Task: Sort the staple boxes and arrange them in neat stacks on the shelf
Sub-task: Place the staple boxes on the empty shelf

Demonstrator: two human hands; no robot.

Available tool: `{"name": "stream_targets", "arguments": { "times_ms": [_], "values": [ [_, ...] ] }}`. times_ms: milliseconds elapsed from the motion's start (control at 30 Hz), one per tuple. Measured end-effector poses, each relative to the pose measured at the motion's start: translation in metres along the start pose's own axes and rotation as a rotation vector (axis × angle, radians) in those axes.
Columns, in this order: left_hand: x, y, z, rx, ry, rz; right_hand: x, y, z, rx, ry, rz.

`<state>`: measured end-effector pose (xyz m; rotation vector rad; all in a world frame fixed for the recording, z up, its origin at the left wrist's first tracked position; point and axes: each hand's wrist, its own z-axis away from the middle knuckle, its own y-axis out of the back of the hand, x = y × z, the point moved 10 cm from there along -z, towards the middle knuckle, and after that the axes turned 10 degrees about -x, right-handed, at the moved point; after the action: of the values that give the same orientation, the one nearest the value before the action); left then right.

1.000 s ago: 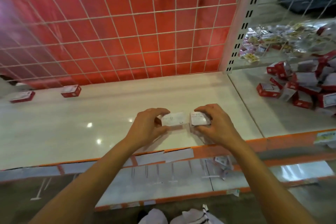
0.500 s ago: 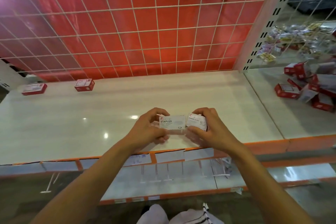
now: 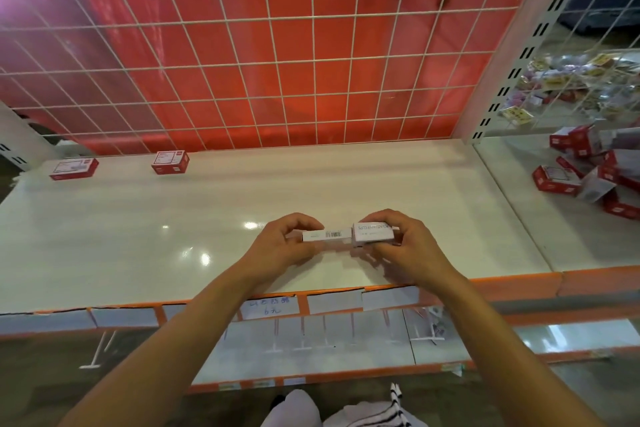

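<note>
Holding, head view: box (image 3: 327, 235) is pinched in left hand (image 3: 280, 246) over shelf (image 3: 138, 236), long axis crosswise | second box (image 3: 373, 231) is gripped in right hand (image 3: 408, 250), end-on just right of left grip | red boxes (image 3: 170, 161) lie far left, nearer left hand.

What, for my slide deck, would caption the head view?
Left hand holds a barcoded white box, right hand another white box, over the shelf; two red boxes sit back left, a jumbled pile right.
</note>
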<state>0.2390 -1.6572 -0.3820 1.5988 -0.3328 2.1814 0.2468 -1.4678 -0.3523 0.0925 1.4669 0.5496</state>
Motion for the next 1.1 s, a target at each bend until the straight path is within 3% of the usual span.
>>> {"name": "stream_targets", "arguments": {
  "times_ms": [233, 633, 767, 1100],
  "values": [
    [0.001, 0.002, 0.000, 0.039, -0.015, 0.077, -0.002, -0.008, 0.003, -0.006, -0.007, -0.269],
    [-0.005, 0.000, 0.004, 0.014, -0.004, 0.163, 0.010, -0.012, 0.011, -0.018, -0.105, -0.324],
    [-0.007, -0.004, 0.004, -0.025, 0.005, 0.209, 0.006, -0.016, 0.016, -0.056, -0.102, -0.484],
    [-0.001, -0.014, 0.002, -0.064, 0.002, 0.339, 0.006, -0.011, 0.017, -0.032, -0.100, -0.462]
  ]
}}
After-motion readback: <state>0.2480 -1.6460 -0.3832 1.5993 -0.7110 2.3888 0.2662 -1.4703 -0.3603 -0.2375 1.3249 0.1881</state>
